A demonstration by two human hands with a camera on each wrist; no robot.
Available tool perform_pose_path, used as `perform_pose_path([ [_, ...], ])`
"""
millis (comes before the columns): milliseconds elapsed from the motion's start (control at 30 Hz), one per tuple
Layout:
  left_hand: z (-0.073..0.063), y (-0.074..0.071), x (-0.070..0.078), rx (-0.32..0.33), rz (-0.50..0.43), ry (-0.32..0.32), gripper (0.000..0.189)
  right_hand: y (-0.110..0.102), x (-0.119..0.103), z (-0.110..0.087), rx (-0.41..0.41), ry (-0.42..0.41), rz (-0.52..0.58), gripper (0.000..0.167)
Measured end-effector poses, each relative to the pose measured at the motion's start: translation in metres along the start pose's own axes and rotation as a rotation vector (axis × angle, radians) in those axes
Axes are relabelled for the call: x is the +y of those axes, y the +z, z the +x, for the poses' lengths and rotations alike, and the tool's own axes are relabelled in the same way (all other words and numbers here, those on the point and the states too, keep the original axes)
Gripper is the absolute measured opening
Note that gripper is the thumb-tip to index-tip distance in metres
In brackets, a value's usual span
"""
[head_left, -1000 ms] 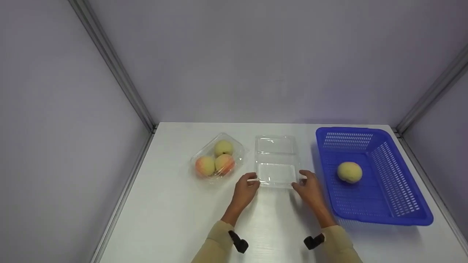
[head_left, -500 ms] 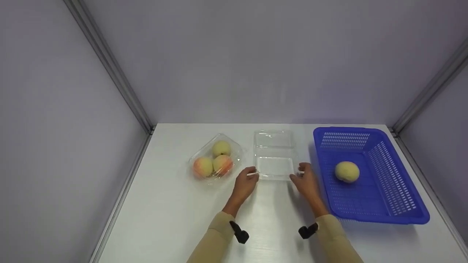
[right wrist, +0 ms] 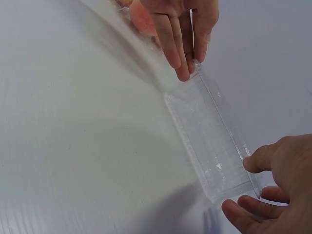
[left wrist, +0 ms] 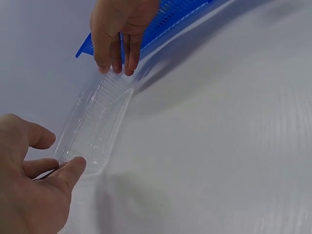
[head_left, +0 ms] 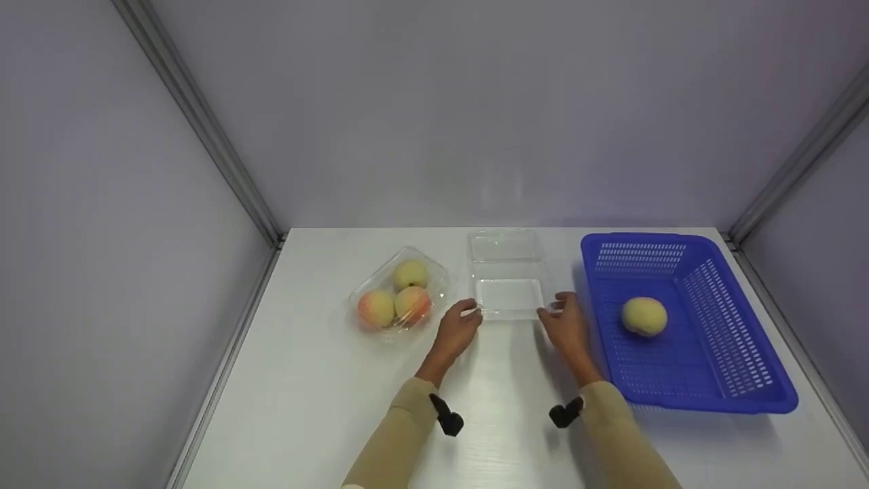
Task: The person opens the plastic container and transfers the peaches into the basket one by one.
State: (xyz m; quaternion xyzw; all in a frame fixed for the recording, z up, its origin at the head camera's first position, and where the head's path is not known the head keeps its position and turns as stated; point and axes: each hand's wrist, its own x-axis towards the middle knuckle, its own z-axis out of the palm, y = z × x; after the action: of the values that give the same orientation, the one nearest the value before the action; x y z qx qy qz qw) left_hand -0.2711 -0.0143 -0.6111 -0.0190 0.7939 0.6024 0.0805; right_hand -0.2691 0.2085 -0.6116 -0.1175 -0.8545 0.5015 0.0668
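An open clear plastic clamshell container (head_left: 509, 293) lies in the middle of the white table, its lid folded back toward the rear wall. At its near left corner my left hand (head_left: 456, 331) pinches the rim between thumb and fingers. My right hand (head_left: 569, 331) grips the near right corner, thumb on the rim and fingers at the side, as the right wrist view shows. Nothing lies inside the container (right wrist: 209, 136). Left of it, a second clear clamshell (head_left: 438, 272) encloses three yellow and pink peaches (head_left: 375, 309).
On the right stands a blue plastic basket (head_left: 679, 380) with slotted sides and one peach (head_left: 644, 316) in it, close beside my right hand. A grey rear wall (head_left: 434, 136) and side walls bound the table (head_left: 299, 407).
Both hands have moved the open container away from the body, toward the rear wall, keeping their hold on its near corners. The peaches and basket stay where they were.
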Motion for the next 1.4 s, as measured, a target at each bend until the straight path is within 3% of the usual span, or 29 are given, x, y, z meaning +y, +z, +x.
perform_pose_path([
  [300, 0.013, -0.004, 0.002, -0.019, -0.037, 0.007, 0.054, 0.006, -0.004, 0.014, 0.031, -0.012, -0.044, 0.047],
  [533, 0.019, -0.007, 0.004, -0.031, -0.081, 0.013, 0.057, 0.007, -0.008, 0.02, 0.011, 0.003, -0.051, 0.051],
  [1067, 0.017, -0.005, 0.007, -0.042, -0.053, -0.037, 0.061, 0.007, -0.007, 0.018, 0.019, -0.036, -0.063, 0.05],
  [1400, 0.015, -0.007, 0.007, -0.039, -0.034, -0.029, 0.06, 0.006, -0.007, 0.018, -0.002, -0.026, -0.07, 0.052],
])
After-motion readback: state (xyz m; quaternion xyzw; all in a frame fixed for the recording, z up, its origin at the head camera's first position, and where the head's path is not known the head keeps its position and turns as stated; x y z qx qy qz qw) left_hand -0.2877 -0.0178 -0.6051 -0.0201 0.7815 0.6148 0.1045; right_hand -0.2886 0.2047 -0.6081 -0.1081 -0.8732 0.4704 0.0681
